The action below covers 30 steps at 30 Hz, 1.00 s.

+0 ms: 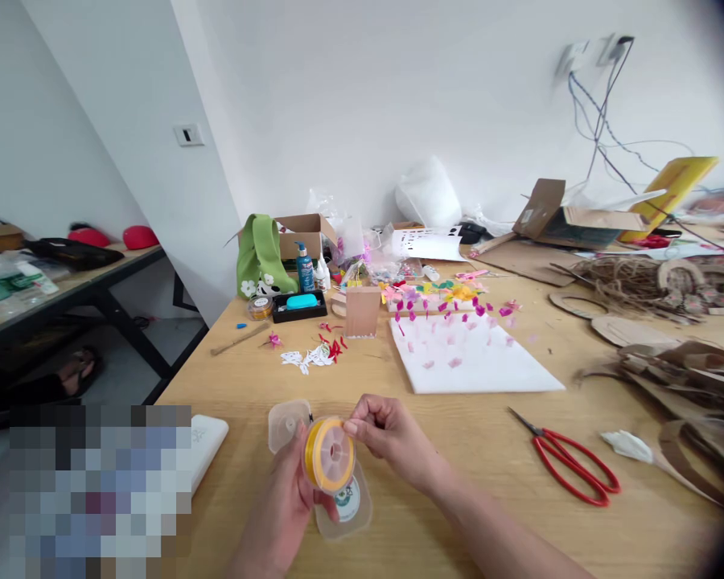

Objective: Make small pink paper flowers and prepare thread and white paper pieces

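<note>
The left hand (290, 486) grips a spool of yellow thread (319, 462) at the table's near middle; the right hand (395, 442) presses thumb and forefinger together at its right rim, though I cannot tell whether thread lies between. Beneath, a clear case (362, 519) bears a round label (348, 500) with green print, unreadable. Far left, a blue pump bottle's (305, 272) lettering is too small to read.

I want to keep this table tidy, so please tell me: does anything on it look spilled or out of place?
White pieces and red pieces lie loosely scattered on the table, outside any container, so they look somewhat spilled, though perhaps deliberately left there.
</note>
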Each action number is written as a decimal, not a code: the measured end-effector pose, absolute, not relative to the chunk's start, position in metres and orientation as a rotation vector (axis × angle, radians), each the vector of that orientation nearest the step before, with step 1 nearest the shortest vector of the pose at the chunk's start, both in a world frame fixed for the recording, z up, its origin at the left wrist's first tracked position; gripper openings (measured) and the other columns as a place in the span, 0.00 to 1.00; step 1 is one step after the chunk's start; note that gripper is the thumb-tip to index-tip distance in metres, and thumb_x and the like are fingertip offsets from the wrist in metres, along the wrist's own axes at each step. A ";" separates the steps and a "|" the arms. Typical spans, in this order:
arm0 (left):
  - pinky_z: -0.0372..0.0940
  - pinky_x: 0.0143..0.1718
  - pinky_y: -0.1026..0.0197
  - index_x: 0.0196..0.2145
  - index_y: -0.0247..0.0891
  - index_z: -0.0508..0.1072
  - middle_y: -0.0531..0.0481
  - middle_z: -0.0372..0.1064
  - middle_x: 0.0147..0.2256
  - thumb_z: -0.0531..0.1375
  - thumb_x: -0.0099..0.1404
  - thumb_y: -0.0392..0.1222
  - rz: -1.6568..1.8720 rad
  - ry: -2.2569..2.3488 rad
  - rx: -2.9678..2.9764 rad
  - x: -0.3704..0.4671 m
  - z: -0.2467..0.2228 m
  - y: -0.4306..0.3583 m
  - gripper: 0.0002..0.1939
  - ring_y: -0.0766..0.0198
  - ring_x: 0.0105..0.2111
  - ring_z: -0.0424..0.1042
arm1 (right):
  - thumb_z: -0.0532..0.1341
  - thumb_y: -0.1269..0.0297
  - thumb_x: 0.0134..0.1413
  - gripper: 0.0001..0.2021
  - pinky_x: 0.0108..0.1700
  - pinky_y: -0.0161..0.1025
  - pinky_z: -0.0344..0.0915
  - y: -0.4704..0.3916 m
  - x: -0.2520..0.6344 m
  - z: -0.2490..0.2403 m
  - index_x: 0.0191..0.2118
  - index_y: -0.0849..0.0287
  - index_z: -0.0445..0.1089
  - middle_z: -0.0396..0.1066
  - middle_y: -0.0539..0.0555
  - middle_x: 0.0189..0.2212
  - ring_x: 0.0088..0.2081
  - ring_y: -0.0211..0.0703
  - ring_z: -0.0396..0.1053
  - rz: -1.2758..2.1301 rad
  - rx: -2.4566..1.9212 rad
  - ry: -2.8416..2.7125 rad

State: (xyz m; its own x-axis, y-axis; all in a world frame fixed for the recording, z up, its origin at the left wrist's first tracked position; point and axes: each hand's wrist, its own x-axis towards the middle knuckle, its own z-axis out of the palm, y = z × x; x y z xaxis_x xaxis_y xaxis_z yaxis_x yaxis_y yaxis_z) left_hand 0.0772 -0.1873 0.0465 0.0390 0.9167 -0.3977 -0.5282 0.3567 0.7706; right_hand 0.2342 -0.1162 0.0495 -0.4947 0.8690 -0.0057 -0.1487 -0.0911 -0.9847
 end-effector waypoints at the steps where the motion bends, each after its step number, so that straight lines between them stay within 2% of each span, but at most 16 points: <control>1: 0.64 0.18 0.63 0.41 0.32 0.75 0.45 0.73 0.30 0.60 0.58 0.62 1.173 0.996 0.489 0.075 0.046 -0.188 0.28 0.61 0.26 0.71 | 0.71 0.50 0.40 0.20 0.20 0.32 0.43 -0.116 0.234 0.049 0.23 0.59 0.64 0.54 0.41 0.14 0.18 0.29 0.47 1.695 -0.826 -1.416; 4: 0.66 0.24 0.62 0.40 0.33 0.77 0.46 0.74 0.30 0.62 0.58 0.58 1.180 0.934 0.494 0.071 0.045 -0.190 0.24 0.62 0.28 0.71 | 0.72 0.50 0.39 0.20 0.19 0.32 0.41 -0.116 0.236 0.049 0.24 0.60 0.65 0.55 0.41 0.15 0.17 0.28 0.46 1.722 -0.821 -1.426; 8: 0.66 0.42 0.59 0.42 0.36 0.78 0.44 0.76 0.39 0.65 0.57 0.50 1.187 0.841 0.448 0.070 0.043 -0.193 0.18 0.57 0.42 0.73 | 0.70 0.48 0.41 0.22 0.18 0.32 0.38 -0.112 0.238 0.044 0.24 0.60 0.63 0.53 0.40 0.15 0.16 0.26 0.44 1.818 -0.813 -1.414; 10: 0.65 0.45 0.57 0.42 0.36 0.78 0.43 0.76 0.41 0.66 0.57 0.48 1.171 0.787 0.443 0.070 0.042 -0.195 0.17 0.55 0.45 0.72 | 0.67 0.45 0.45 0.23 0.18 0.32 0.37 -0.110 0.239 0.040 0.23 0.59 0.62 0.51 0.40 0.14 0.16 0.26 0.42 1.876 -0.777 -1.389; 14: 0.63 0.50 0.54 0.41 0.38 0.78 0.43 0.76 0.43 0.67 0.56 0.47 1.168 0.755 0.419 0.068 0.040 -0.200 0.16 0.52 0.49 0.70 | 0.65 0.43 0.48 0.23 0.19 0.32 0.36 -0.107 0.240 0.035 0.24 0.60 0.63 0.51 0.40 0.14 0.16 0.27 0.41 1.913 -0.752 -1.394; 17: 0.62 0.51 0.53 0.43 0.38 0.78 0.42 0.75 0.45 0.68 0.54 0.47 1.202 0.777 0.472 0.065 0.038 -0.202 0.19 0.52 0.49 0.70 | 0.65 0.44 0.48 0.22 0.21 0.32 0.41 -0.105 0.244 0.036 0.25 0.61 0.65 0.54 0.43 0.17 0.19 0.28 0.45 1.883 -0.768 -1.508; 21: 0.65 0.45 0.55 0.43 0.37 0.78 0.40 0.76 0.43 0.69 0.52 0.51 1.188 0.858 0.567 0.064 0.040 -0.203 0.23 0.52 0.44 0.72 | 0.66 0.46 0.48 0.21 0.26 0.33 0.46 -0.101 0.253 0.039 0.29 0.63 0.70 0.59 0.45 0.21 0.23 0.31 0.50 1.860 -0.736 -1.738; 24: 0.64 0.42 0.56 0.44 0.37 0.78 0.40 0.76 0.43 0.69 0.50 0.55 1.158 0.909 0.656 0.065 0.044 -0.205 0.27 0.52 0.43 0.72 | 0.67 0.47 0.46 0.19 0.27 0.34 0.46 -0.099 0.257 0.040 0.28 0.61 0.70 0.59 0.46 0.22 0.24 0.33 0.50 1.787 -0.773 -1.840; 30: 0.61 0.49 0.50 0.44 0.38 0.78 0.39 0.76 0.43 0.69 0.49 0.57 1.063 0.906 0.852 0.067 0.048 -0.208 0.28 0.49 0.46 0.71 | 0.68 0.50 0.46 0.18 0.28 0.35 0.47 -0.100 0.256 0.046 0.25 0.60 0.68 0.57 0.45 0.23 0.25 0.34 0.51 1.695 -0.718 -1.748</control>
State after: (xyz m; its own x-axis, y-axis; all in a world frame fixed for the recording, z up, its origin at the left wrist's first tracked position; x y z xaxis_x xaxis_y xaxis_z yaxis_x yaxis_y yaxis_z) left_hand 0.0666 -0.2076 0.0481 0.2234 0.9556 -0.1923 -0.3414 0.2615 0.9028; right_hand 0.2561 -0.0998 0.0464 -0.6778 0.7338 0.0461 -0.0234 0.0412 -0.9989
